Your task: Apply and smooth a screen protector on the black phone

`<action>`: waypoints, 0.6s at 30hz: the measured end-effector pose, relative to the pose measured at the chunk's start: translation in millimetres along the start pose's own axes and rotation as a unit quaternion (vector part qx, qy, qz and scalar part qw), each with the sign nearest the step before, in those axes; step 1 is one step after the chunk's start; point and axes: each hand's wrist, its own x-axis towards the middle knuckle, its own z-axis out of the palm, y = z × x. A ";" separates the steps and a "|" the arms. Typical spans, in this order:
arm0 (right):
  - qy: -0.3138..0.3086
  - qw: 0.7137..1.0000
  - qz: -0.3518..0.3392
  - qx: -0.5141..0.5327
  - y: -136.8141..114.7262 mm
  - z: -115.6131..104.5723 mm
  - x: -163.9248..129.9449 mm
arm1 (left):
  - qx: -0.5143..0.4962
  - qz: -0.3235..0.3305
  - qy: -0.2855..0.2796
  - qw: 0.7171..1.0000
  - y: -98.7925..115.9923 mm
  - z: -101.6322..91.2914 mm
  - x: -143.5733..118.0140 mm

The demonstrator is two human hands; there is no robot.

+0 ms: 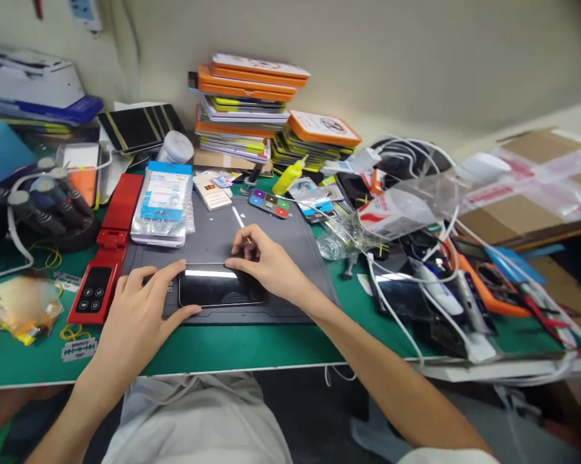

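A smartphone (222, 290) with a dark, glossy screen lies flat and lengthwise on a grey work mat (290, 277). My left hand (140, 306) grips its left end, thumb on the near edge and index fingertip at the far corner. At the phone's far edge, right of its middle, my right hand (265, 261) has curled fingers and its thumb touching the edge. A thin white stick-like tool (238, 217) sticks out past those curled fingers and seems held in them; its lower end is hidden.
Left of the mat are a red hinged device (94, 290), a packaged stack (163, 203) and a holder of screwdrivers (53, 206). Behind stand stacked orange boxes (251, 84) and a yellow bottle (289, 177). Tangled white cables (396, 322) and a multimeter (493, 277) crowd the right.
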 end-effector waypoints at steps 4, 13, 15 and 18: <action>-0.058 0.997 -0.037 0.017 -9.5 -13.3 5.0 | 0.024 -0.001 -0.004 1.000 -5.0 -3.3 5.5; -0.077 0.987 -0.080 0.115 12.5 -41.9 -17.0 | -0.008 -0.075 -0.057 0.996 -13.5 -7.2 11.4; -0.073 0.988 -0.087 0.107 15.8 -39.3 -27.8 | -0.016 -0.092 -0.058 0.994 -14.1 -6.6 10.2; -0.059 0.989 -0.094 0.098 20.3 -33.2 -41.2 | -0.041 -0.121 -0.062 0.990 -12.6 -7.4 10.0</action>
